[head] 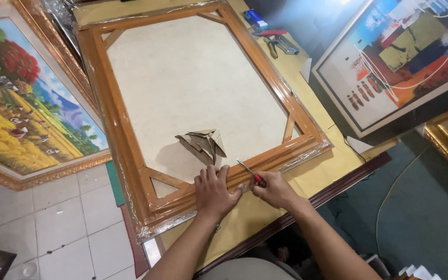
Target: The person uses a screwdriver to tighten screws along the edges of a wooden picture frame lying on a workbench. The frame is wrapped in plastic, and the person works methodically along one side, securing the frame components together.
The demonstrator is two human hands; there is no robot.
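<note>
A large wooden picture frame (115, 119) wrapped in clear plastic lies face down on the worktable, its pale backing board (193, 83) up. My left hand (213, 192) presses flat on the frame's near rail. My right hand (273, 189) grips a small red-handled cutter (250, 172), blade pointing up-left onto that same rail. A few folded cardboard corner pieces (203, 144) lie on the backing board just beyond my left hand.
Pliers and a stapler (278, 44) plus a small blue box (255, 19) lie at the table's far end. A landscape painting in a gold frame (22, 103) leans at left, an abstract painting (395, 57) at right. Tiled floor (63, 228) lower left.
</note>
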